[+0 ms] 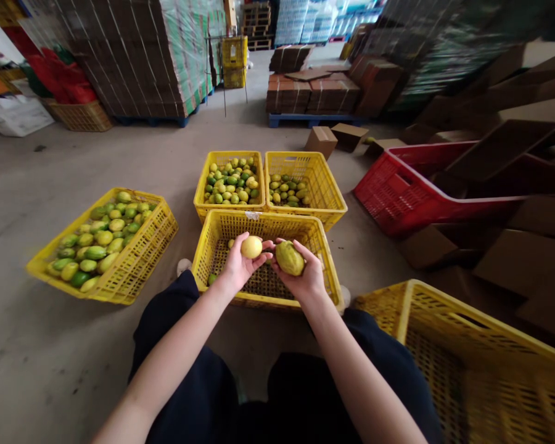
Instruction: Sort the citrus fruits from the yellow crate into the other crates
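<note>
My left hand (240,266) holds a smooth yellow lemon (251,246) over the nearest yellow crate (222,229). My right hand (305,276) grips a larger, rough yellow-green lemon (289,258) beside it; the two hands almost touch. The crate under them is nearly bare, with a few fruits (211,278) at its left side. Beyond it stand two yellow crates side by side: the left one (211,166) is well filled with lemons, the right one (326,179) holds a smaller heap. I sit with dark trousers (203,376) on both knees.
A yellow crate (134,265) full of green and yellow fruit sits on the concrete floor at left. Another yellow crate (411,308) stands tilted at my right knee. A red crate (388,197) and flattened cardboard (513,259) lie at right; stacked pallets of boxes (139,55) stand behind.
</note>
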`<state>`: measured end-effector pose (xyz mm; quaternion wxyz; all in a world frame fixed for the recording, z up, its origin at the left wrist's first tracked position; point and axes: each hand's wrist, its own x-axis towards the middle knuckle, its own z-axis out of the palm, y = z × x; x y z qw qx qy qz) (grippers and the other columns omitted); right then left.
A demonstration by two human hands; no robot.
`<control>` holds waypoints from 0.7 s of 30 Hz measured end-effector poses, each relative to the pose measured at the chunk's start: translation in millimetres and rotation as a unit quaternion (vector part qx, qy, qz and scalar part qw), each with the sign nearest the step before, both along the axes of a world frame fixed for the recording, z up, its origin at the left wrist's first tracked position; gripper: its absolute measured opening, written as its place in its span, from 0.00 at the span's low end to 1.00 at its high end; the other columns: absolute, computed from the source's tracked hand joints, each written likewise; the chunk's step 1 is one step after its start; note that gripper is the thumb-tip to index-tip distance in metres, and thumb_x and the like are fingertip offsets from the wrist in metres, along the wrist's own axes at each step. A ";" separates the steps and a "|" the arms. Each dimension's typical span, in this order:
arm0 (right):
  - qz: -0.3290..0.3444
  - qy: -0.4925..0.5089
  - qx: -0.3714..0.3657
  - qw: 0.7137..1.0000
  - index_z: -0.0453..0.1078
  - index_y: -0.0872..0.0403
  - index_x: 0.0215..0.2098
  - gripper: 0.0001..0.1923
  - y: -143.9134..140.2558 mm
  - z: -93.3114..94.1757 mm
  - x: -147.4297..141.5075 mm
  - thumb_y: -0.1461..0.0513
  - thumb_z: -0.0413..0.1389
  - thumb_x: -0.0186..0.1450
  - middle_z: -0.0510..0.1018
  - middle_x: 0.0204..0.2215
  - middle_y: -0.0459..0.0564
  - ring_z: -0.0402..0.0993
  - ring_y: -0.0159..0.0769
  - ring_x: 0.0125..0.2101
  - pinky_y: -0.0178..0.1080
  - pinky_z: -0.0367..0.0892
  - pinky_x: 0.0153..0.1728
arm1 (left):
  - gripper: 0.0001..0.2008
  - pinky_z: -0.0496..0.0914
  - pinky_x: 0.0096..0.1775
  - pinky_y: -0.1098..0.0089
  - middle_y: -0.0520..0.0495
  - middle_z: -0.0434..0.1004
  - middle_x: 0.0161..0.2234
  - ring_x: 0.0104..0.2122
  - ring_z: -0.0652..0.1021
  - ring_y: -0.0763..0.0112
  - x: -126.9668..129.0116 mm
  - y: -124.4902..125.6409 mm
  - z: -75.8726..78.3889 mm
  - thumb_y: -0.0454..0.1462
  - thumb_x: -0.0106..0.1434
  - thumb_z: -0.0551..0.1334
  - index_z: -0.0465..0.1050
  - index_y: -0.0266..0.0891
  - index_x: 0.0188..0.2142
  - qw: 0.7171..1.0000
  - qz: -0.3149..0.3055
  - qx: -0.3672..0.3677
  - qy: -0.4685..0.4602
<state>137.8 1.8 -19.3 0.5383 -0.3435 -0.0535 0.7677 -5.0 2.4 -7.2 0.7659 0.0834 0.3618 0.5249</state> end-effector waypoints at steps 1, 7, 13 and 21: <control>0.004 0.011 0.014 1.000 0.75 0.58 0.37 0.09 0.0 -1.2 0.8 0.63 0.56 0.59 0.82 0.28 0.54 0.77 0.36 0.25 0.35 0.74 0.25 | 0.11 0.75 0.26 0.77 0.43 0.80 0.29 0.23 0.79 0.72 -0.3 -0.5 -0.4 0.37 0.67 0.53 0.70 0.32 0.33 1.000 0.007 0.008 -0.012; 0.016 0.033 0.064 0.997 0.74 0.57 0.38 0.11 -1.4 -5.1 4.2 0.66 0.58 0.56 0.82 0.33 0.54 0.79 0.40 0.30 0.38 0.76 0.29 | 0.07 0.74 0.29 0.76 0.46 0.77 0.29 0.27 0.78 0.73 -2.6 -2.1 -1.5 0.33 0.60 0.56 0.71 0.34 0.32 0.996 0.016 0.030 -0.080; -0.008 0.072 0.025 0.997 0.71 0.55 0.37 0.08 1.3 4.5 9.6 0.60 0.55 0.61 0.80 0.30 0.51 0.75 0.34 0.24 0.31 0.67 0.17 | 0.11 0.71 0.24 0.76 0.43 0.76 0.31 0.28 0.78 0.71 3.5 5.5 -20.8 0.34 0.60 0.52 0.72 0.33 0.36 0.999 -0.002 -0.002 -0.033; -0.061 0.077 -0.032 0.995 0.69 0.54 0.36 0.07 3.8 30.1 28.1 0.63 0.50 0.63 0.79 0.27 0.50 0.73 0.33 0.23 0.30 0.67 0.17 | 0.10 0.71 0.22 0.74 0.52 0.66 0.19 0.19 0.71 0.74 24.9 -8.1 -84.0 0.26 0.62 0.53 0.66 0.37 0.27 0.982 -0.081 -0.071 0.155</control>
